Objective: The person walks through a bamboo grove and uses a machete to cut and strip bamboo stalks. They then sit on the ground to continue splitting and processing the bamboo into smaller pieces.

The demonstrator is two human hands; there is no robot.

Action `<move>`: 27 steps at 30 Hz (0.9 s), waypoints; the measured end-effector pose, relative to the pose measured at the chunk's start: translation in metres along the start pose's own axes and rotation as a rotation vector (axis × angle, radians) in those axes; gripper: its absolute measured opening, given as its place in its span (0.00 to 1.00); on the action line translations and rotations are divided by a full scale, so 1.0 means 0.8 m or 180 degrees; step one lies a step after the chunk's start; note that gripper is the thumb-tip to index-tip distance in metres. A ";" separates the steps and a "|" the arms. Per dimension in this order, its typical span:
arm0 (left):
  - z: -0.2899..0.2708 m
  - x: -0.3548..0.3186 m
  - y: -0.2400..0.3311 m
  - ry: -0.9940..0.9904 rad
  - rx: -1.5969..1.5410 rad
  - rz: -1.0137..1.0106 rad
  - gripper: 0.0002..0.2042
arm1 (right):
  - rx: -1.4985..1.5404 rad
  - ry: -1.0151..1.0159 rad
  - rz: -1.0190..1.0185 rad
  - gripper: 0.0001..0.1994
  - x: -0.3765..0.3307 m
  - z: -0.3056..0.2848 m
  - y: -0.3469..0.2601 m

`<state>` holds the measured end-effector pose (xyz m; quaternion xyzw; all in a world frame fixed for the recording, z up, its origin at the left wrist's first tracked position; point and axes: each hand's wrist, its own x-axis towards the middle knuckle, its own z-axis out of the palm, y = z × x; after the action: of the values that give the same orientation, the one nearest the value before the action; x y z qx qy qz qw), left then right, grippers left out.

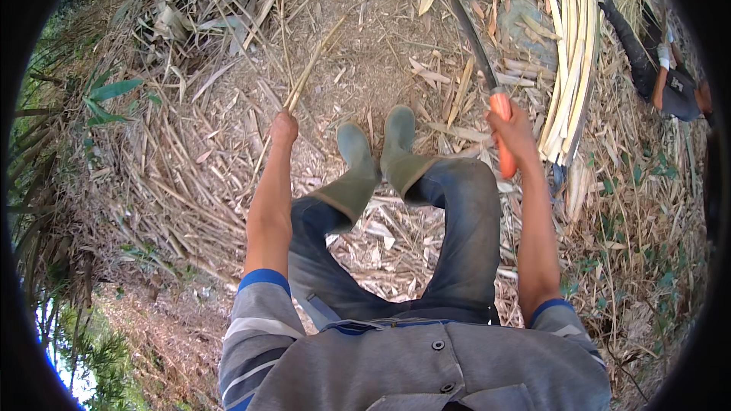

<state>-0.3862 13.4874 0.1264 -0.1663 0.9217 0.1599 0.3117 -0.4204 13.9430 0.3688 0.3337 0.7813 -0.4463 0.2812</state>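
My left hand [285, 129] is closed around one end of a thin, pale brown stick [314, 61], which slants up and away to the right over the ground. In my right hand [513, 134] is the orange handle of a machete [474, 39]. Its long dark blade points away from me and a little to the left, apart from the stick. To the right of the blade lies a bundle of long, pale split strips [572, 68], side by side on the ground.
Dry leaves and loose stalks [190, 175] cover the ground, thickest at the left. My green rubber boots [356, 148] stand between my hands. At the far right a person in dark clothes [674, 84] is close to the strips. Green plants [114, 91] grow along the left edge.
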 end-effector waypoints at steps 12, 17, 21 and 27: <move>0.097 0.105 -0.064 0.0018 0.0574 0.0433 0.11 | -0.3771 -0.0583 0.0382 0.11 0.252 0.039 0.000; 0.106 0.126 -0.068 -0.0072 0.1196 0.0772 0.11 | -0.3982 -0.0264 0.0081 0.11 0.261 0.033 -0.003; 0.026 0.159 -0.073 -0.1008 0.0766 0.0990 0.13 | -0.4001 -0.0544 0.0026 0.11 0.259 0.025 -0.027; -0.163 0.120 -0.078 -0.0193 -0.1672 0.0468 0.10 | -0.4532 -0.0789 -0.0234 0.15 0.317 -0.002 -0.006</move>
<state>-0.5007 13.3598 0.1527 -0.1693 0.8485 0.4207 0.2729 -0.5817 14.0111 0.1847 -0.0099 0.8556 0.1271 0.5017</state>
